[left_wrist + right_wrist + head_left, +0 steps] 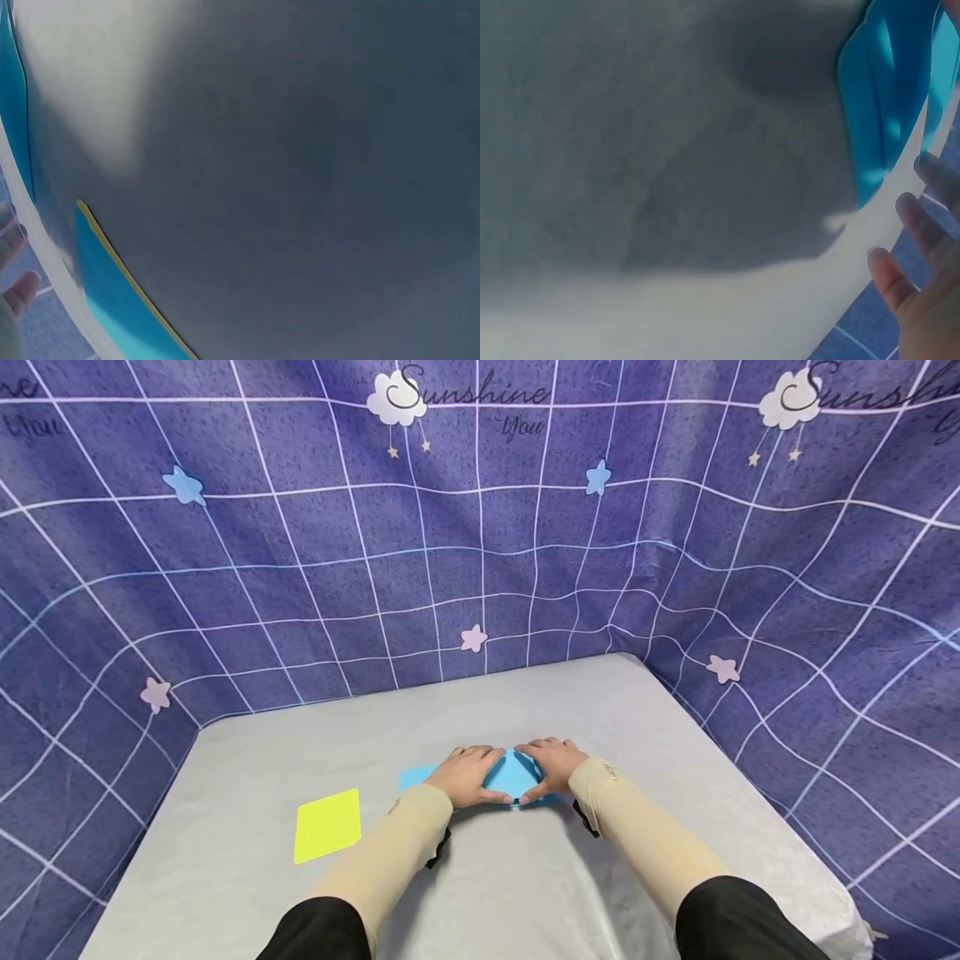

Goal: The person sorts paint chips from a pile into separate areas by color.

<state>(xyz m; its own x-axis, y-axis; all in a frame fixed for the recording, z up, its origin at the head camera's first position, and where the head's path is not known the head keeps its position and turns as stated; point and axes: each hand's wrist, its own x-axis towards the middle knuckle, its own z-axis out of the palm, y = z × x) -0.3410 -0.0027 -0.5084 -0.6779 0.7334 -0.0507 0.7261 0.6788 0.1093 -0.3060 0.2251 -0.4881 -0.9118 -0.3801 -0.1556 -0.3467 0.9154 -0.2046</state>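
Observation:
A light-blue sheet (514, 774) lies raised and bent between my two hands on the white-covered table. My left hand (467, 775) grips its left side, thumb at the near edge and fingers at the far edge. On its right side my right hand (553, 764) holds it the same way. The right wrist view shows the blue sheet (885, 97) in folded layers, beside the right hand's fingers (922, 225). Left of the left hand, a flat blue piece (415, 776) shows; in the left wrist view a blue piece (120, 300) has a yellow edge.
A yellow square sheet (327, 826) lies flat on the table, left of my left forearm. The white tablecloth (300, 743) has slight creases near the front. Purple-blue gridded curtains (337, 527) hang behind the table and at both sides.

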